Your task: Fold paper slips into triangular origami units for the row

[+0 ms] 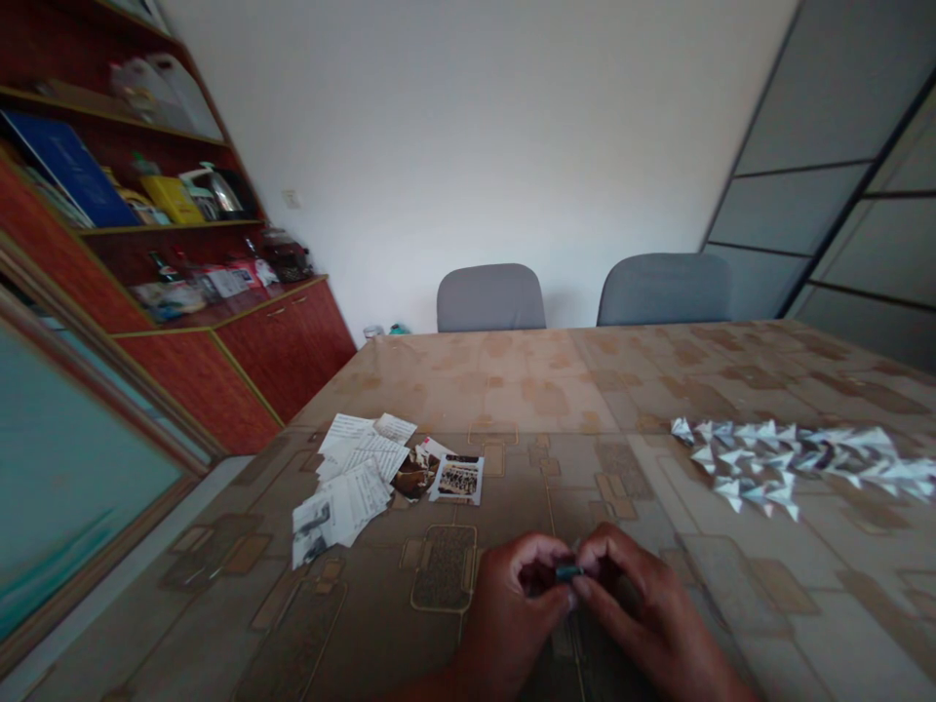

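Close together at the bottom centre, my left hand [516, 604] and my right hand [640, 604] pinch a small dark piece [566, 572] between thumbs and fingertips. It looks like folded paper, but its exact shape is too small to tell. Left of the hands lies a loose pile of printed paper pieces [358, 478]. At the pile's right edge is a piece with a picture [459, 479], beside a brown one [415, 475]. Several folded pointed paper pieces [753, 458] stand in rows on the right side of the table.
The table [526, 380] has a patterned brown cover. Two grey chairs [489, 297] [664, 290] stand at its far edge against the wall. A red-brown cabinet [285, 341] with loaded shelves is at the left, and grey sliding panels [804, 205] are at the right.
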The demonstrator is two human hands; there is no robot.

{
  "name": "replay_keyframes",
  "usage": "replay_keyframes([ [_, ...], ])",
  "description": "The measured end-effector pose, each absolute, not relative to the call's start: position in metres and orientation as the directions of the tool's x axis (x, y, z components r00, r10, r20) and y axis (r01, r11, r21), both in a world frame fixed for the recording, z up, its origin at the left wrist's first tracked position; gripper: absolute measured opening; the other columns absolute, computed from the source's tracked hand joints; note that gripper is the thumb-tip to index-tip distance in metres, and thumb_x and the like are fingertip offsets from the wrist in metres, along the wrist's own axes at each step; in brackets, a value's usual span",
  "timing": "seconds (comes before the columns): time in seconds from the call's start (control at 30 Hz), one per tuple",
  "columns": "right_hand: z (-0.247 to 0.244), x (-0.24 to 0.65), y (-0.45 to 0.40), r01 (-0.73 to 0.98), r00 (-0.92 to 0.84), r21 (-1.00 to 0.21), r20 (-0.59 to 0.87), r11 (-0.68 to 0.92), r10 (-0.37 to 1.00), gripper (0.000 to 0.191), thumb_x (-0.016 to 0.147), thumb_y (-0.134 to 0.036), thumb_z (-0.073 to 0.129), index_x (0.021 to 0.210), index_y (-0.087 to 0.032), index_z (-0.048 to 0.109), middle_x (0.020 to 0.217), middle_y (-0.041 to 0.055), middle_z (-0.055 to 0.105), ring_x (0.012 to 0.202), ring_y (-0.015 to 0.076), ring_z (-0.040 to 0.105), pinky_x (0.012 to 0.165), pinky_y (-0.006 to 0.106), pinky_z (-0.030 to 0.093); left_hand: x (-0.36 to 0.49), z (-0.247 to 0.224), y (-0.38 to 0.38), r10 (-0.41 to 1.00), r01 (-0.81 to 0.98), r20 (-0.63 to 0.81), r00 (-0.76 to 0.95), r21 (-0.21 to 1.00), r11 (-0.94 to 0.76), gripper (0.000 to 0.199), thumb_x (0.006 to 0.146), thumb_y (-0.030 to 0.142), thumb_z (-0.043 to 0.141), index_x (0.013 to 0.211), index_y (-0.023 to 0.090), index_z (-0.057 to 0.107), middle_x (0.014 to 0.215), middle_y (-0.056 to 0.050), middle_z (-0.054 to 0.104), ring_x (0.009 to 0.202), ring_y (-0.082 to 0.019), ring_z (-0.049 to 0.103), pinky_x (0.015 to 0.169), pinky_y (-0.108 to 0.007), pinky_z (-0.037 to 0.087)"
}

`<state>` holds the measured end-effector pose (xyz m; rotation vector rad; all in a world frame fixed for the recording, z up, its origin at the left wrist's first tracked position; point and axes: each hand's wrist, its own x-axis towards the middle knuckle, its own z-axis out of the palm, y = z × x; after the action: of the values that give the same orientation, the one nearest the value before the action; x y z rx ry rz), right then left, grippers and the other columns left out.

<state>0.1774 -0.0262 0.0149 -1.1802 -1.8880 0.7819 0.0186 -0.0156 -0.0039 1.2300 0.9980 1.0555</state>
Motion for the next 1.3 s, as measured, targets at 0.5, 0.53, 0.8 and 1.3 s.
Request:
replay_keyframes([
  [0.5, 0.01, 0.179, -0.025, 0.379, -0.287, -0.806, 0.365, 0.455, 0.886, 0.018, 0.093, -0.025, 0.053, 0.075, -0.022, 0.055, 0.078, -0.0002, 0.054, 0.075, 0.0162, 0.056, 0.068, 0.025, 0.044, 0.019, -0.006, -0.016, 0.984, -0.036, -0.038, 0.176, 0.998, 0.045, 0.03, 0.066, 0.019, 0.069, 0.094, 0.013, 0.062, 0.064, 0.004, 0.053, 0.061, -0.012, 0.051, 0.059, -0.022, 0.039],
  [0.53, 0.01, 0.179, -0.025, 0.368, -0.278, -0.81, 0.372, 0.456, 0.886, 0.018, 0.092, -0.025, 0.053, 0.075, -0.022, 0.055, 0.079, 0.0, 0.053, 0.076, 0.0164, 0.055, 0.069, 0.026, 0.044, 0.019, -0.006, -0.016, 0.983, -0.033, -0.038, 0.181, 0.998, 0.045, 0.03, 0.066, 0.019, 0.069, 0.094, 0.013, 0.062, 0.065, 0.003, 0.054, 0.062, -0.012, 0.051, 0.059, -0.022, 0.039],
  [0.8, 0.01, 0.178, -0.025, 0.304, -0.247, -0.836, 0.394, 0.457, 0.885, 0.023, 0.094, -0.028, 0.051, 0.072, -0.022, 0.054, 0.08, 0.0003, 0.053, 0.081, 0.0174, 0.055, 0.072, 0.026, 0.044, 0.018, -0.01, -0.014, 0.963, -0.051, -0.068, 0.261, 0.995, 0.084, 0.03, 0.065, 0.021, 0.071, 0.092, 0.013, 0.063, 0.064, 0.004, 0.054, 0.058, -0.011, 0.05, 0.056, -0.021, 0.037],
  [1.3, 0.008, 0.176, -0.024, 0.215, -0.207, -0.959, 0.138, 0.182, 0.969, 0.013, 0.084, -0.032, 0.059, 0.078, -0.02, 0.059, 0.073, 0.0008, 0.063, 0.071, 0.0176, 0.063, 0.065, 0.025, 0.05, 0.018, -0.007, -0.016, 0.982, -0.069, -0.06, 0.178, 0.995, 0.073, 0.027, 0.063, 0.022, 0.074, 0.085, 0.014, 0.06, 0.064, 0.002, 0.06, 0.06, -0.013, 0.057, 0.058, -0.022, 0.041],
])
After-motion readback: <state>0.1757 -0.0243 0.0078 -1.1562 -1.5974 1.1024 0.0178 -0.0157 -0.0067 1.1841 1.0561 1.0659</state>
